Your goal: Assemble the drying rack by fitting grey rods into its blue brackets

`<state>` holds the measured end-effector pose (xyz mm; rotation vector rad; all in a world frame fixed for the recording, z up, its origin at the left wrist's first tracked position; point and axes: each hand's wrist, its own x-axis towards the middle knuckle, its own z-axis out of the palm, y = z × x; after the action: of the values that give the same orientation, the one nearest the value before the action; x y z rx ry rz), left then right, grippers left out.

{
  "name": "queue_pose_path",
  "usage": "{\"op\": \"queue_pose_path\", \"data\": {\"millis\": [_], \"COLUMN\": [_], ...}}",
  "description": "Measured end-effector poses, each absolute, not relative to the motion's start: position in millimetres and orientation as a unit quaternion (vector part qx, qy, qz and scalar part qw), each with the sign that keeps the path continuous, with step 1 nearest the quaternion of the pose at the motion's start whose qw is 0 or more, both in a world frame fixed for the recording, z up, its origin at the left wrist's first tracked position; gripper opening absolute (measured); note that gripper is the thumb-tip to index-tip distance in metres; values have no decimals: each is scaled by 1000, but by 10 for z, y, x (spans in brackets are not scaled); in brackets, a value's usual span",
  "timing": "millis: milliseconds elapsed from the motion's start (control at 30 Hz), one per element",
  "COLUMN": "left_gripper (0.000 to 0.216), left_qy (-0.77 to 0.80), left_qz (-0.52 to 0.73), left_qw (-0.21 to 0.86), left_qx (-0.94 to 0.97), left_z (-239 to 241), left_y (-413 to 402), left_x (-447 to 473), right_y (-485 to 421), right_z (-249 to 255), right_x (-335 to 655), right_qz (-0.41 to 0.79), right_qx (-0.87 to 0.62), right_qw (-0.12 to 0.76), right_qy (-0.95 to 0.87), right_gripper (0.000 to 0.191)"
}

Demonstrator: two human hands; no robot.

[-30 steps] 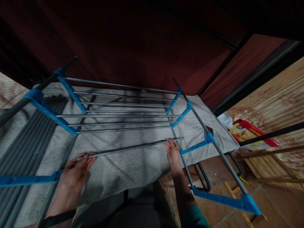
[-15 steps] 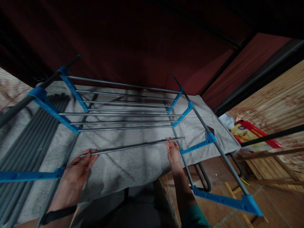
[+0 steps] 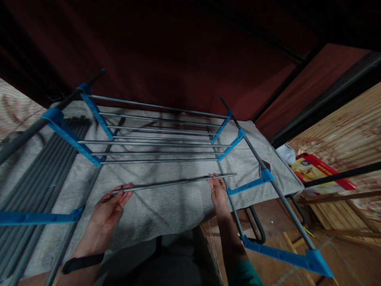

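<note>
A thin grey metal rod (image 3: 172,183) lies across both my hands above the grey cloth. Near its left end, my left hand (image 3: 111,204) pinches it between thumb and fingers. My right hand (image 3: 218,188) grips it close to the right end, whose tip sticks out past the fingers. In front stands a partly assembled rack with grey side poles and blue plastic brackets (image 3: 73,139). Several rods (image 3: 160,130) span its two rear bracket pairs. Beside my right hand is a blue bracket (image 3: 250,184) with no rod in it; another blue bracket (image 3: 41,217) is left of my left hand.
Several grey tubes (image 3: 44,178) lie side by side at the left on the grey cloth (image 3: 166,210). Dark red fabric (image 3: 178,59) hangs behind. At the right are a red and yellow package (image 3: 318,171) and a wooden frame (image 3: 336,214). A blue bracket (image 3: 288,254) juts out over the floor.
My left hand has moved right and slightly up with the rod's left end. The rod has shifted right, its tip reaching farther past my right hand. The view has shifted a little.
</note>
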<state>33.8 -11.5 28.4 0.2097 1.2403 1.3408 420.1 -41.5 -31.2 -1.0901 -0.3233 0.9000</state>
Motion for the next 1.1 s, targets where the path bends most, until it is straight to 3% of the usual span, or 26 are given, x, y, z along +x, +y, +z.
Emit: {"op": "queue_pose_path", "data": {"millis": [567,1100], "left_gripper": [24,24], "left_qy": [533,534], "left_qz": [588,568], "left_qw": [608,619], "left_qx": [30,91], "left_z": [241,229], "left_y": [-103,-127], "left_x": [439,437], "right_y": [-420,-414], "right_z": [-319,-244], "right_x": [4196,4161], "right_qz": [413,441], "right_qx": [-489,-483], "right_qw": [752,743], "right_qy": [-155,-143], "right_gripper": [25,25]}}
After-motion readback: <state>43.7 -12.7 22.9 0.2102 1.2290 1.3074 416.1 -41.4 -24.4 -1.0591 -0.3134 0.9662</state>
